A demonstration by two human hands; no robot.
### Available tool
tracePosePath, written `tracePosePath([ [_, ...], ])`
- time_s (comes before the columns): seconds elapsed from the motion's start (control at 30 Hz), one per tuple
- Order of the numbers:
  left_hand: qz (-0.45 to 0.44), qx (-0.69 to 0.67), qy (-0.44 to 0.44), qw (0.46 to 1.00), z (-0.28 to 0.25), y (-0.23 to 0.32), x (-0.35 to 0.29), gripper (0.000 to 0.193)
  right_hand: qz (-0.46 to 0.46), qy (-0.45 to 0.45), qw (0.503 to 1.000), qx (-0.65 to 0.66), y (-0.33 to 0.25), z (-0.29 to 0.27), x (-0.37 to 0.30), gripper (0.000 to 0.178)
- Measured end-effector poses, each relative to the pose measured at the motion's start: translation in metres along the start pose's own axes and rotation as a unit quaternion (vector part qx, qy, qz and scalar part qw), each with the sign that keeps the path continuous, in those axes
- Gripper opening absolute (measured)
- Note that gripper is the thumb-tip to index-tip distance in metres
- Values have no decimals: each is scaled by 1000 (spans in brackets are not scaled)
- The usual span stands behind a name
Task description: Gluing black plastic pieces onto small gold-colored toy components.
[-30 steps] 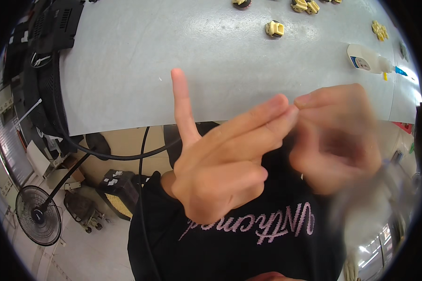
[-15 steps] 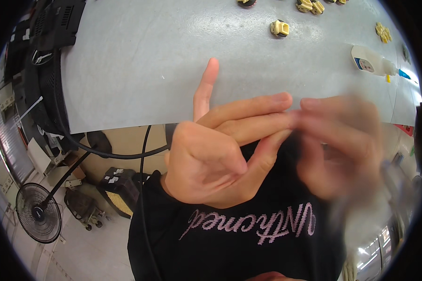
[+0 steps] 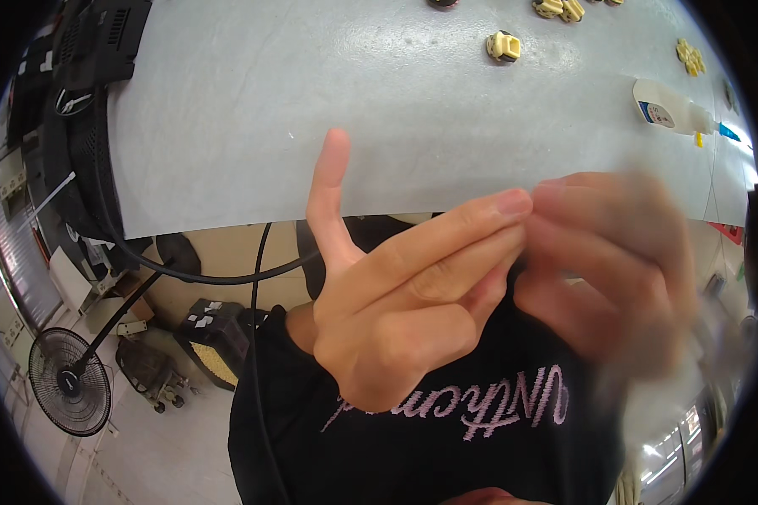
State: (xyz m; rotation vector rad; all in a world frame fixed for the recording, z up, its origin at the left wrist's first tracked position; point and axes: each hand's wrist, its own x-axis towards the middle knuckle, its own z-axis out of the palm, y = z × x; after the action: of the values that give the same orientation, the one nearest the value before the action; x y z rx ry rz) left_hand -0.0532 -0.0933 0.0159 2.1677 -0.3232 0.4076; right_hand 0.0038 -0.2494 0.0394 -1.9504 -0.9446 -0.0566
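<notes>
In front of my dark shirt, my left hand [image 3: 404, 295] and my right hand [image 3: 619, 257] meet at their fingertips, close to the table's near edge. Two long fingers of the left hand point right and press against the thumb, while one finger sticks up apart from them. The right hand's fingers are pinched together and partly blurred. Anything between the fingertips is hidden from view. Beyond the hands, a small cream-yellow piece with dark parts [image 3: 504, 47] lies on the grey table [image 3: 253, 126].
More cream-yellow pieces [image 3: 558, 9] lie at the far edge, and another [image 3: 690, 57] at far right. A translucent bottle with a blue tip [image 3: 669, 108] lies on its side. A black device [image 3: 105, 42] stands at far left; a black cable [image 3: 202, 278] hangs below. A fan [image 3: 69, 383] stands lower left.
My left hand has turned, bringing its back more into view, and its raised finger has shifted left. Both hands' fingertips stay together. The right hand has moved slightly.
</notes>
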Motion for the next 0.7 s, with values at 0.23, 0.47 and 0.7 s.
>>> tracePosePath([
  [0.23, 6, 18, -34, 999, -7, 3, 2, 35, -11, 9, 1000, -19, -1, 6, -2, 38],
  [0.47, -16, 5, -55, 998, -6, 6, 4, 36, 138, 9, 985, -103, -42, 15, 7, 37],
  [0.7, -5, -2, -79, 997, -11, 6, 5, 38, 40, 44, 996, -65, -8, 17, -9, 44],
])
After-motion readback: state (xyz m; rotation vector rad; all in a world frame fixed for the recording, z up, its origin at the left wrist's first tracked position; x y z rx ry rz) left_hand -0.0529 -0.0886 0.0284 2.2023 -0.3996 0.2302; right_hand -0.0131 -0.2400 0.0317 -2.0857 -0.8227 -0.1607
